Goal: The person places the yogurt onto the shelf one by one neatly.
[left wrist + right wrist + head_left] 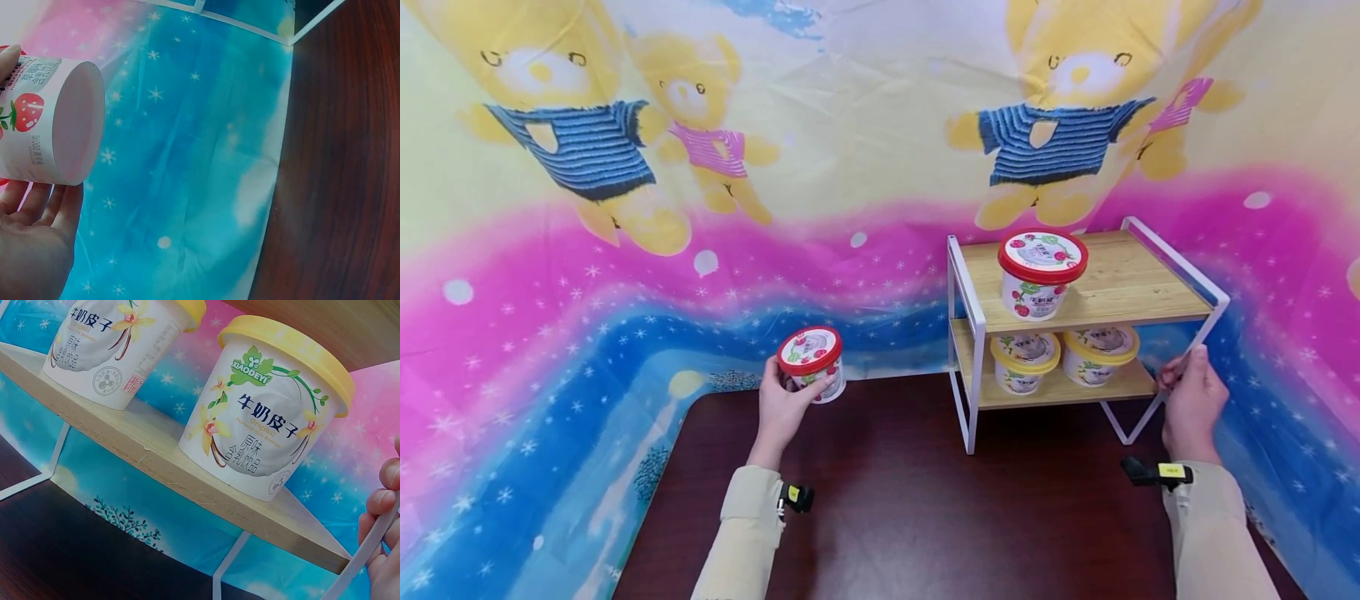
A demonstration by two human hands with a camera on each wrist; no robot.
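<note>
My left hand (786, 408) grips a red-lidded tub (810, 364) with strawberry pictures, held up left of the shelf. In the left wrist view the tub's pale base (79, 123) faces the camera and the fingers wrap its side. My right hand (1197, 400) holds the white metal frame (1180, 360) of a two-tier wooden shelf (1105, 275) at its right side; in the right wrist view, fingertips (381, 501) curl round the bar. Another red-lidded tub (1037, 275) stands on the top tier. Below it, two yellow-lidded tubs, one left (1026, 362) and one right (1099, 354), stand upright.
The shelf stands at the back right of a dark wooden table (925, 517). Behind and along both sides hangs a cloth backdrop (865, 242) with bears and snowflakes. The shelf's white legs (964, 425) reach down to the tabletop.
</note>
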